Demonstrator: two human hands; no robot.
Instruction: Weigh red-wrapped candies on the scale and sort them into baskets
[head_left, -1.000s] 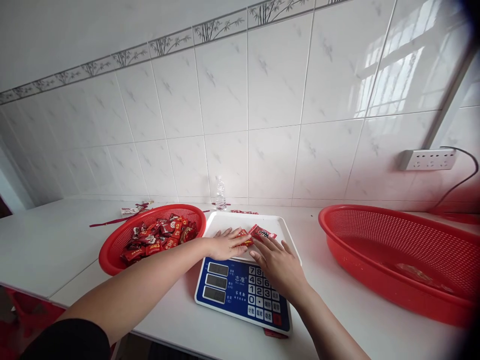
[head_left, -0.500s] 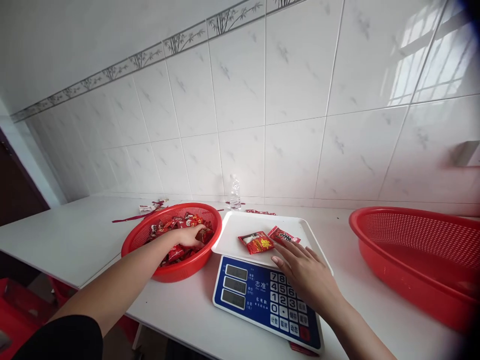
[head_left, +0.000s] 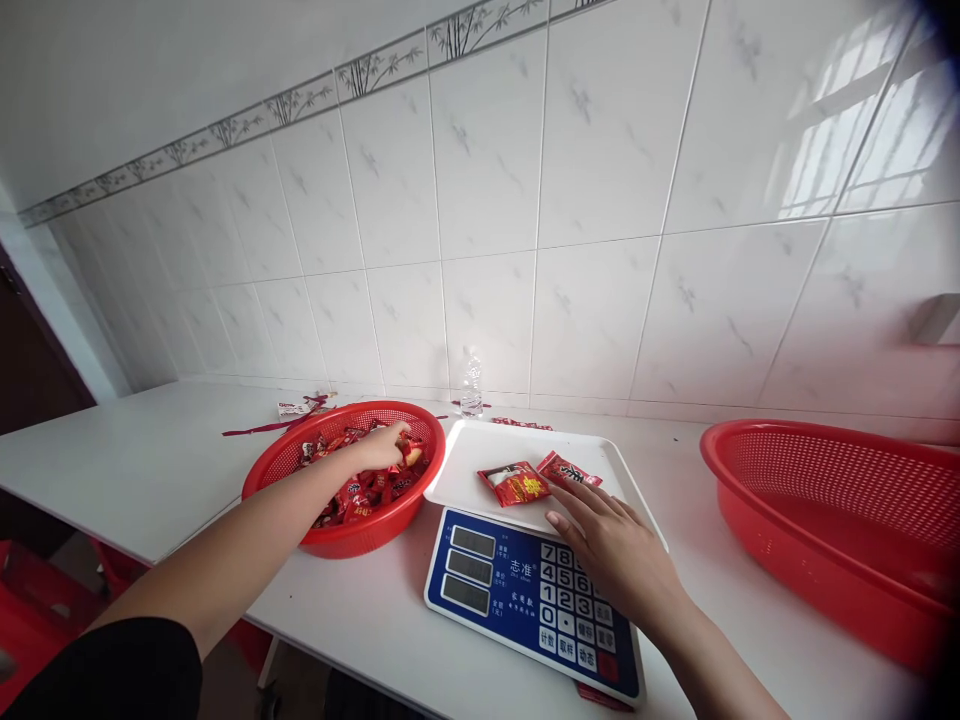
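My left hand point(head_left: 384, 446) is inside the red perforated basket point(head_left: 352, 543), above a heap of small red snack packets point(head_left: 358, 497). Its fingers are curled, and what they grip is hidden; a red packet with a yellowish patch point(head_left: 413, 456) lies just under the fingertips. My right hand point(head_left: 616, 548) hovers or rests over the blue keypad scale point(head_left: 517, 620), fingers stretched out and holding nothing. Two red packets sit on the scale's white tray point(head_left: 461, 455): one with yellow print point(head_left: 514, 483), and another point(head_left: 564, 468) partly behind my right fingertips.
A second red basket point(head_left: 817, 540) stands at the right. Behind the tray are a clear plastic bottle point(head_left: 471, 385) and a flat red strip of packets point(head_left: 523, 424). A dark red ribbon point(head_left: 259, 430) lies beyond the left basket. The tiled wall point(head_left: 487, 320) bounds the table at the back.
My left hand has lifted a little and shifted slightly back within the basket, uncovering more packets. My right hand and the two packets on the tray stay about where they were.
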